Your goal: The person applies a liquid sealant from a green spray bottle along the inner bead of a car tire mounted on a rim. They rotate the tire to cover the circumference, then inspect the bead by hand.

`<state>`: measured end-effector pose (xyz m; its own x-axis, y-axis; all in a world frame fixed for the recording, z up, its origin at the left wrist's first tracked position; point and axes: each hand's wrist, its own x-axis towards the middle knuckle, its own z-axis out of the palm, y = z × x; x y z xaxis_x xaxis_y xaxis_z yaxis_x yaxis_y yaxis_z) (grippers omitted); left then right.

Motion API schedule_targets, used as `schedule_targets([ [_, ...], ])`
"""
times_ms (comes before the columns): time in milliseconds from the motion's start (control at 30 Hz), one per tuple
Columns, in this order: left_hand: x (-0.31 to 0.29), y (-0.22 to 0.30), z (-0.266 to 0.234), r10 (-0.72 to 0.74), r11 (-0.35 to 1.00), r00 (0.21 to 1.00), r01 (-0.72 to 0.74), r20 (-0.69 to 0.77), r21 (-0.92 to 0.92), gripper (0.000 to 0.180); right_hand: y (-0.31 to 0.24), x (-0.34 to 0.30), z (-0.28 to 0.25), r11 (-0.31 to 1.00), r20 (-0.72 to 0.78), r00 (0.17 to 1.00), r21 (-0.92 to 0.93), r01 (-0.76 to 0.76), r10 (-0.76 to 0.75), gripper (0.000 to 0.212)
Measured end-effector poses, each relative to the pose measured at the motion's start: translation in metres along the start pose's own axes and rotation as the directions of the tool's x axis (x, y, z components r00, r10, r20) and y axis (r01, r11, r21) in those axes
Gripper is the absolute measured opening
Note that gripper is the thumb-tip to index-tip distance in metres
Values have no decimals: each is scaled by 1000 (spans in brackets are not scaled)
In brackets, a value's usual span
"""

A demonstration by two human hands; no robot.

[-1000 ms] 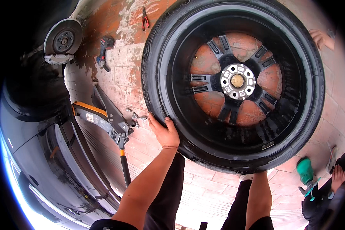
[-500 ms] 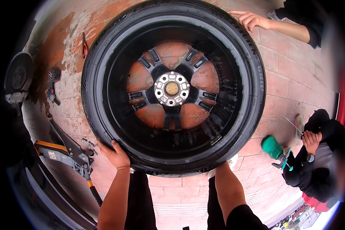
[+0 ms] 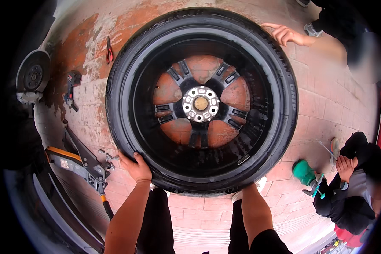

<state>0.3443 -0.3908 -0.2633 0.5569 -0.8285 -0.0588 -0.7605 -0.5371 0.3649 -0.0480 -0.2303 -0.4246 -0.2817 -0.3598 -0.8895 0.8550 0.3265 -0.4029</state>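
Note:
A large car wheel fills the middle of the view, a black tyre on a dark rim, its inner side and pale metal hub facing up at me. My left hand grips the tyre's near left edge, thumb on the sidewall and fingers along the outside. At the near right edge my right hand reaches beneath the tyre; its fingers are hidden there. Another person's hand touches the tyre's far right edge with outstretched fingers. Reddish floor shows through the gaps between the spokes.
On the left are a floor jack, a cordless impact wrench, red-handled pliers, several lug nuts and a car's brake disc. To the right, a green spray bottle stands beside a crouching person.
The whole scene has shifted right and slightly down in the view, and the wheel looks a little smaller. Both my hands keep their places at the tyre.

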Motion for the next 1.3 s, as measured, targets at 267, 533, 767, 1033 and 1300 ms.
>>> schedule_targets([
  [267,12,-19,-38,-248,545,910,415,333,-728,70,-25,-27,-27,984,60,997,-178,-30,42,58],
  [533,-4,-17,-35,-197,617,956,294,218,-730,72,-19,-63,-46,948,167,984,-317,-10,67,59],
  [767,-9,17,10,-155,987,983,150,-102,-59,78,-9,-112,-70,861,201,902,-432,-267,381,58],
  [1033,-10,16,6,-167,986,979,167,-114,-6,78,14,-200,-38,653,-238,877,-592,-472,417,65],
  [1300,-10,19,5,-186,982,978,187,-93,8,79,36,-238,-24,542,-283,841,-660,-520,461,64],
])
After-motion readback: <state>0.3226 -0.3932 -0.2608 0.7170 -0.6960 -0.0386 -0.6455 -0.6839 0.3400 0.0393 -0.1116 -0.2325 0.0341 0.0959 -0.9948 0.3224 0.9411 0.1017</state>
